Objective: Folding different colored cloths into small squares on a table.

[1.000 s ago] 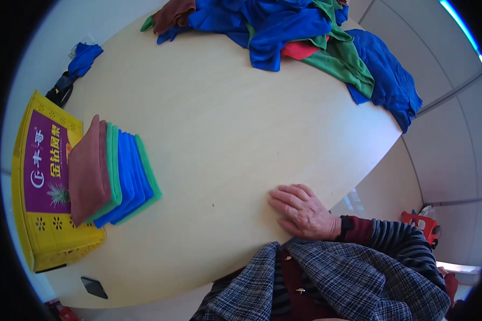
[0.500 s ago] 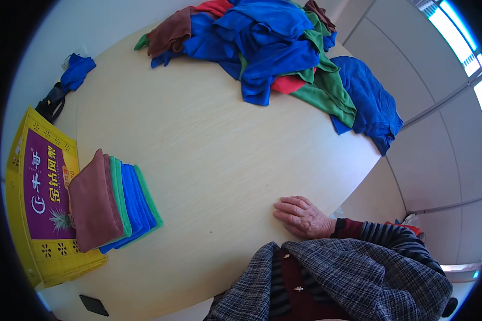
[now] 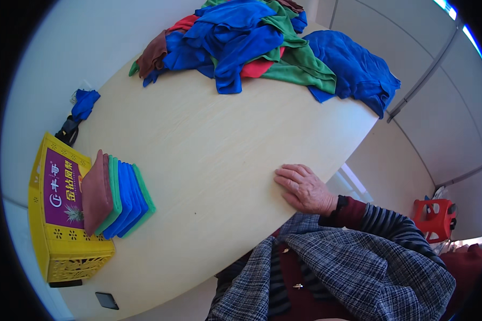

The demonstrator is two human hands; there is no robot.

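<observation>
My right hand (image 3: 305,189) lies palm down near the table's right edge, its fingers stretched out and holding nothing. The sleeve behind it is striped, with a dark red cuff. My left hand is out of sight; only a bit of dark sleeve shows below the table's edge. To the left, a stack of folded cloths (image 3: 124,193) in brown, green and blue leans against a yellow plastic crate (image 3: 80,251). A large heap of loose cloths (image 3: 246,40), mostly blue with green, red and brown, covers the far end of the table (image 3: 219,144).
A separate blue cloth bundle (image 3: 353,69) lies at the far right corner. A black phone (image 3: 107,300) rests at the near left. By the left wall hangs a blue cloth (image 3: 84,104) beside a dark object. A red stool (image 3: 432,219) stands on the floor at right.
The view has shifted and turned slightly, bringing the red stool and more floor into sight. My right hand stays flat on the table, now nearer its edge. The cloths look undisturbed.
</observation>
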